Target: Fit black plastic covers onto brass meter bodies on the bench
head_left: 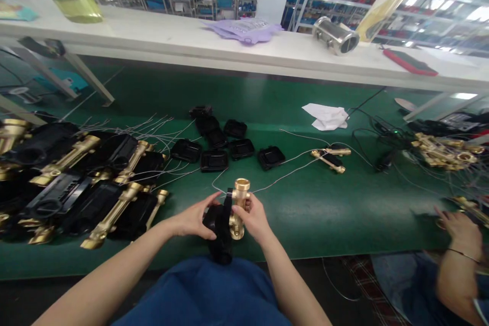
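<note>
head view: left hand (194,220) closed around a black housing (218,232), fingers wrapped over its left side; right hand (255,219) gripping the brass fitting (239,207) joined to that housing, both held just above the near edge of the green desk (305,214). lower end of the housing hidden against blue clothing, joint between housing and brass covered by fingers, hard to make out. thin wire (282,175) trailing from the held piece across the desk toward a small brass part (330,157). at far left, a pile of finished black-and-brass assemblies (76,183), cut off by the frame edge, details lost in dark. behind the hands, loose black covers (225,145) scattered in a cluster, well apart from the held piece. white cloth (326,116) farther back. at right, a heap of brass parts (445,152) tangled in cables, blurred. another person's hand (460,229) at the right edge, resting near more brass, partly cut off. raised white shelf (229,43) behind, bearing a metal cylinder (336,35), purple bags (246,28), a red flat thing (410,62).
</note>
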A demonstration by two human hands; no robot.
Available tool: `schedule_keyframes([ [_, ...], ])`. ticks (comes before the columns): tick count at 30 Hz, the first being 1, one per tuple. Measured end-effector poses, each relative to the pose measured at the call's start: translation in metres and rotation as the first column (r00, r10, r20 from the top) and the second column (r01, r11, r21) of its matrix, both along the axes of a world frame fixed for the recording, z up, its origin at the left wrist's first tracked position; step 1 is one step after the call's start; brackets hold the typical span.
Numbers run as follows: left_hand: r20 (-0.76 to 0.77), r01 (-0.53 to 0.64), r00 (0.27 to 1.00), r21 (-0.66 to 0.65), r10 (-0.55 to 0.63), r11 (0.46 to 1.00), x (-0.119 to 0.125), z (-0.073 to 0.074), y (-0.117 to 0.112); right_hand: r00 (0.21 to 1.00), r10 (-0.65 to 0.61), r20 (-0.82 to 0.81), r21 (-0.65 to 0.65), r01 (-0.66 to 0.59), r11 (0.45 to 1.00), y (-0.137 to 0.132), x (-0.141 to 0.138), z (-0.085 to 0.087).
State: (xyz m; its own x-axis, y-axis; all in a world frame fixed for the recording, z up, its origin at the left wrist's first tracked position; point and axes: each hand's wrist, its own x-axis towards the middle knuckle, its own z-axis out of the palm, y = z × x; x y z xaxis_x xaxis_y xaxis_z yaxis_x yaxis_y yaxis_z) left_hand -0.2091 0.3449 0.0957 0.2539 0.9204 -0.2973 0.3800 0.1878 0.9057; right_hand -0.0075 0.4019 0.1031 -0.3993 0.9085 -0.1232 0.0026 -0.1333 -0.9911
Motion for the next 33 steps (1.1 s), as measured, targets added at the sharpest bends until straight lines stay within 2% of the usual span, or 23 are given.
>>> schedule_keyframes([
  [3, 0.100, -0.020, 0.995, -0.013, 0.022, 1.000, -0.005, -0.001, 0.008, 0.997, 0.068, 0.047, 0.063, -0.071, 0.995, 0.003, -0.005, 0.000],
  [6, 0.290, -0.077, 0.952, -0.075, 0.096, 0.994, -0.008, 0.002, 0.012, 0.983, 0.131, 0.126, 0.123, -0.147, 0.982, 0.004, -0.006, -0.004],
  [9, 0.440, -0.141, 0.877, -0.148, 0.193, 0.979, -0.006, 0.005, 0.009, 0.975, 0.144, 0.167, 0.130, -0.167, 0.977, 0.001, -0.007, -0.012],
  [12, 0.538, -0.293, 0.750, -0.250, 0.385, 0.923, 0.002, 0.001, 0.002, 0.983, 0.126, 0.131, 0.036, -0.132, 0.991, -0.008, -0.010, -0.024],
  [14, 0.556, -0.457, 0.611, -0.332, 0.563, 0.825, 0.009, -0.008, -0.002, 0.992, 0.113, 0.063, -0.101, -0.106, 0.989, -0.017, -0.015, -0.034],
  [16, 0.482, -0.651, 0.457, -0.392, 0.748, 0.650, 0.014, -0.020, -0.004, 0.994, 0.109, -0.014, -0.263, -0.109, 0.959, -0.028, -0.023, -0.043],
  [18, 0.374, -0.779, 0.334, -0.407, 0.865, 0.477, 0.015, -0.030, -0.004, 0.995, 0.076, -0.061, -0.392, -0.093, 0.915, -0.038, -0.031, -0.052],
  [19, 0.337, -0.804, 0.303, -0.412, 0.892, 0.429, 0.015, -0.032, -0.004, 0.997, 0.046, -0.068, -0.430, -0.071, 0.900, -0.042, -0.035, -0.055],
  [20, 0.319, -0.803, 0.298, -0.426, 0.900, 0.417, 0.015, -0.033, -0.004, 0.998, 0.013, -0.069, -0.447, -0.043, 0.893, -0.044, -0.038, -0.057],
  [22, 0.328, -0.757, 0.331, -0.468, 0.885, 0.457, 0.015, -0.030, -0.007, 0.997, -0.026, -0.067, -0.442, -0.007, 0.897, -0.045, -0.042, -0.059],
  [23, 0.352, -0.720, 0.355, -0.488, 0.866, 0.494, 0.015, -0.027, -0.010, 0.998, -0.028, -0.065, -0.427, -0.003, 0.904, -0.044, -0.042, -0.059],
  [27, 0.494, -0.539, 0.475, -0.491, 0.728, 0.685, 0.021, -0.022, -0.030, 0.999, -0.031, -0.035, -0.356, 0.016, 0.934, -0.033, -0.042, -0.059],
  [29, 0.504, -0.505, 0.541, -0.445, 0.673, 0.739, 0.021, -0.030, -0.041, 0.999, -0.026, -0.021, -0.324, 0.017, 0.946, -0.028, -0.043, -0.061],
  [33, 0.394, -0.523, 0.688, -0.313, 0.609, 0.793, 0.013, -0.057, -0.054, 1.000, 0.000, 0.020, -0.252, 0.005, 0.968, -0.022, -0.052, -0.067],
])
